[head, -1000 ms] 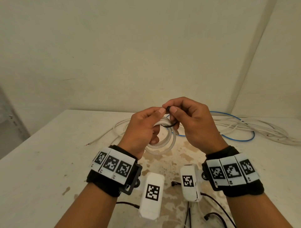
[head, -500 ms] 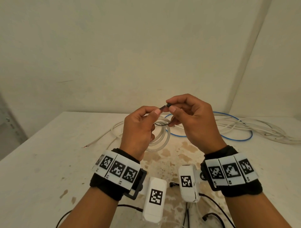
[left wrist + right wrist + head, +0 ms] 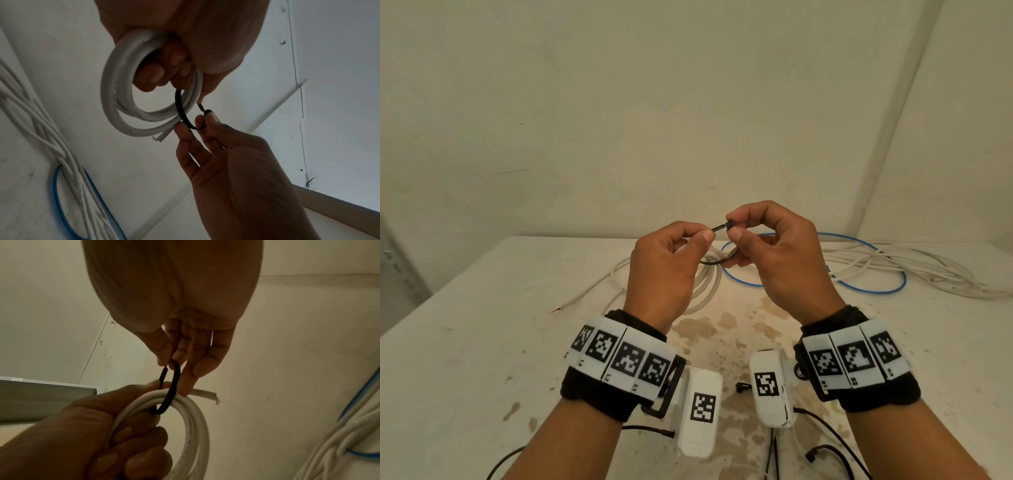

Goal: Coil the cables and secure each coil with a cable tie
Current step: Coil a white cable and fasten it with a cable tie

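A white cable coil (image 3: 708, 281) hangs from my left hand (image 3: 705, 236), whose lower fingers curl through it. A black cable tie (image 3: 717, 262) loops around the coil's strands (image 3: 115, 91). My left thumb and forefinger pinch the tie's tail (image 3: 200, 105). My right hand (image 3: 732, 226) pinches the tie's head end, with the tail tip right at it. In the right wrist view the cable tie (image 3: 172, 386) runs round the coil (image 3: 195, 426), and the cable's cut end (image 3: 207, 394) sticks out beside my right fingers (image 3: 191, 382). Both hands are held above the table.
The stained white table (image 3: 482, 342) carries a blue cable (image 3: 859, 289) and a tangle of white cables (image 3: 935, 274) at the back right. Another white cable (image 3: 592, 291) trails left. Black cable ties (image 3: 743, 387) and thin black leads (image 3: 825, 452) lie near the front edge. Walls close the back and right.
Both hands have risen a little with the coil. My left thumb and forefinger have drawn slightly apart from my right hand, so the tie's tail now shows between them.
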